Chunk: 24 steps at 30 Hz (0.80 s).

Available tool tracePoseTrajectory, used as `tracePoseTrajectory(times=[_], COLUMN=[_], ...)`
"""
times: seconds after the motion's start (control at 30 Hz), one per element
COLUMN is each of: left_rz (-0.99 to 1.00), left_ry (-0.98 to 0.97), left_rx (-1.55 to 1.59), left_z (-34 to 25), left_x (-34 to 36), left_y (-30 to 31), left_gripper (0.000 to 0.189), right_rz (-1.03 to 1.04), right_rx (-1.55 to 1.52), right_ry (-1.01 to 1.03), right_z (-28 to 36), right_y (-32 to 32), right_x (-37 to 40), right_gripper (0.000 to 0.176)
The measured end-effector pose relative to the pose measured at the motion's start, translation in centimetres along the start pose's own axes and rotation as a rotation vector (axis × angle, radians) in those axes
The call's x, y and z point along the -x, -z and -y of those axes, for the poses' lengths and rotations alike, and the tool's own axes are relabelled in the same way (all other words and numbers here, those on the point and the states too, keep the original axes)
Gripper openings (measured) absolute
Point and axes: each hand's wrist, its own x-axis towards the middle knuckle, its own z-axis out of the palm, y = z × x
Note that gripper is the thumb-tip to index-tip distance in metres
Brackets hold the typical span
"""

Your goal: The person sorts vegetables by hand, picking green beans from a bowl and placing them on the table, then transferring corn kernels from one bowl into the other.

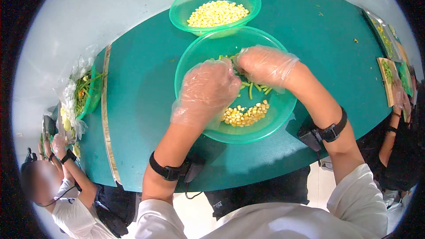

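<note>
Left grip (208, 86): in a clear plastic glove, fingers curled inward over the larger bowl; the fingertips are hidden, so I cannot tell how far they close or whether they hold anything.
Right grip (265, 65): gloved likewise, bent in toward the left one — the two nearly meet; what lies between its fingertips cannot be told.
Green pieces (251, 90): short cut lengths, below and between both grips, inside the larger bowl; a few more show just beyond the left grip's knuckles.
Yellow kernels (245, 116): a loose heap in the same bowl, on the person's side of the grips, apart from most of the green.
Larger bowl (283, 106): translucent green, directly under both grips.
Second bowl (181, 9): also green, beyond the grips and close against the larger bowl's far rim, with pale kernels (217, 14) inside.
Tabletop (141, 84): dark green, curving away on both sides of the grips.
Wristbands: black straps, one (166, 168) behind the left grip, one (336, 128) behind the right.
Far left of the grips: a green basket (92, 95) of leafy stems, near a co-worker's gloved hand (58, 145).
Far right: a wooden board (386, 82) bearing green bits — another person's arm (386, 137) beside it.
</note>
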Motion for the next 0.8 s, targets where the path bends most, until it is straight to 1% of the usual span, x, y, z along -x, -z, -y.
tracePoseTrajectory(times=[0.03,0.13,0.23,0.33,0.43,0.53,0.57,0.63,0.67,0.73,0.8], left_rz=[-0.022,-0.005,-0.036,0.159,-0.006,-0.163,-0.255,-0.255,-0.254,-0.206,-0.185], left_ry=[-0.020,0.040,0.023,0.136,0.363,0.589,0.545,0.487,0.458,0.412,0.395], left_rx=[-0.001,0.026,0.088,0.409,0.566,0.965,1.234,1.274,1.294,1.228,1.206], left_z=[0.1,-0.5,0.1,0.4,-0.1,0.8,0.4,0.6,0.7,1.2,1.3], left_x=[0.0,-0.3,-0.5,-0.9,-1.7,-2.6,-2.7,-2.5,-2.5,-2.4,-2.3], left_y=[-0.1,0.6,0.4,1.4,2.5,3.0,2.9,2.8,2.7,2.5,2.5], left_gripper=[0.017,0.020,0.019,0.017,0.019,0.024,0.044,0.054,0.059,0.060,0.060], right_rz=[0.023,-0.035,-0.122,-0.114,-0.035,-0.031,-0.028,-0.021,-0.054,-0.119,-0.104], right_rx=[0.011,0.000,-0.029,-0.045,-0.096,-0.077,-0.073,-0.065,-0.069,-0.076,-0.067], right_ry=[-0.004,0.033,0.034,0.067,0.020,-0.007,-0.011,-0.017,-0.002,0.028,0.030], right_z=[0.1,-0.3,-0.4,-1.0,-0.4,0.0,0.2,0.3,0.2,-0.2,-0.2], right_y=[0.2,-0.3,-0.9,-1.1,-0.2,0.1,0.2,0.4,0.1,-0.4,-0.5], right_x=[0.0,0.0,-0.2,-0.4,0.0,0.0,0.1,0.2,0.2,0.0,0.0], right_gripper=[0.017,0.017,0.016,0.013,0.015,0.018,0.019,0.020,0.019,0.018,0.018])
